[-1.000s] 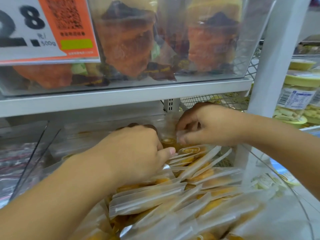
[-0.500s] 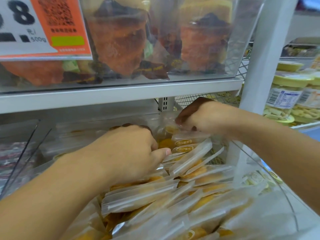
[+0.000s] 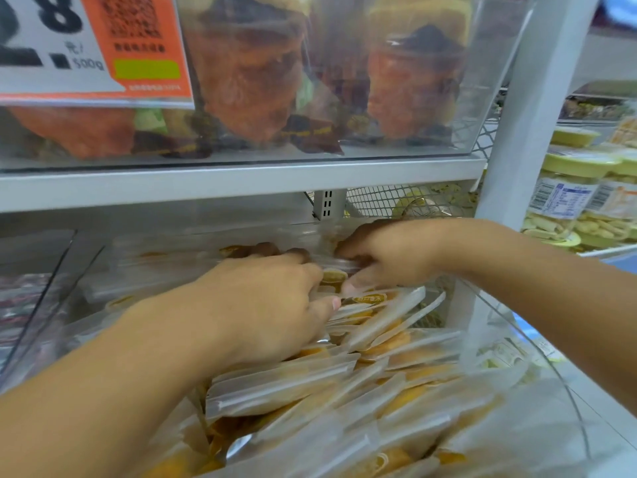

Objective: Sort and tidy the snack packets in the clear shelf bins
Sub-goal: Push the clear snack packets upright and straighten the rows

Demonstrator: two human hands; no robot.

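Right hand (image 3: pixel 389 258) lower and nearer the left hand (image 3: pixel 272 305), over the packets (image 3: pixel 362 305).

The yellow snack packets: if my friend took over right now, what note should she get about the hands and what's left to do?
Left hand: deep in the lower clear bin, fingers curled on the yellow snack packets at the back.
Right hand: beside it at the back, pinching one packet by its top edge.
Packets: the back ones stand roughly in a row; the front ones lie slanted and overlapping in a loose pile.
Done: some of the back row looks lined up.
Left: set down the pinched packet, then probably straighten the front pile. The upper bin with orange packets is untouched.
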